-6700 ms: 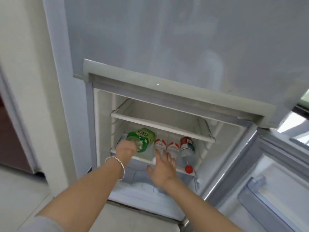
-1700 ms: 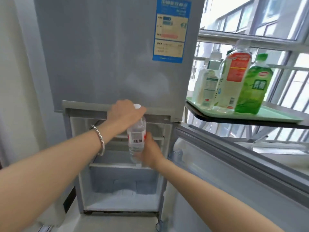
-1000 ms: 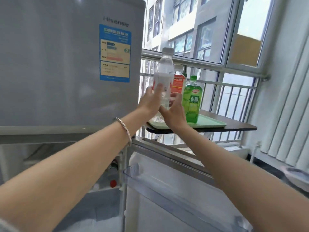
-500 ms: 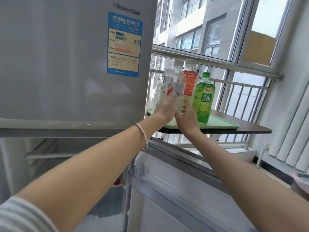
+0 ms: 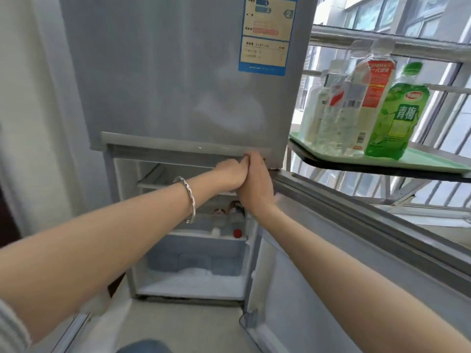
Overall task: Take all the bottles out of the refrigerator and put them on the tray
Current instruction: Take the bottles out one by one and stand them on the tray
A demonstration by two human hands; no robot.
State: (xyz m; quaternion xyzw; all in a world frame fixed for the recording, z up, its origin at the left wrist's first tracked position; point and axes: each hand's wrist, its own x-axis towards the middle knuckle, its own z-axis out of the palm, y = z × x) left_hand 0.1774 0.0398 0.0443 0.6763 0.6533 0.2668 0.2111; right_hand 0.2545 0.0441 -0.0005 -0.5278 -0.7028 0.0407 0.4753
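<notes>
Both my hands hold nothing and touch each other in front of the refrigerator's [image 5: 178, 72] open lower compartment. My left hand [image 5: 229, 173] has loose fingers; my right hand [image 5: 256, 186] shows its back, fingers pointing up. Below them, two bottles lie on the lower shelf: one with a white cap [image 5: 218, 220] and one with a red cap [image 5: 237, 215]. On the right, a pale green tray [image 5: 433, 163] carries several upright bottles, among them a green tea bottle [image 5: 397, 115], a red-labelled bottle [image 5: 376, 77] and a clear water bottle [image 5: 336, 118].
The lower refrigerator door [image 5: 356, 225] hangs open to the right, under the dark table [image 5: 382, 171] that bears the tray. Frost covers the compartment's floor [image 5: 193, 276]. A railing and windows [image 5: 407, 36] stand behind the tray. A wall lies to the left.
Both hands have let go of the clear bottle on the tray and dropped down-left to the refrigerator opening. My view has tilted down.
</notes>
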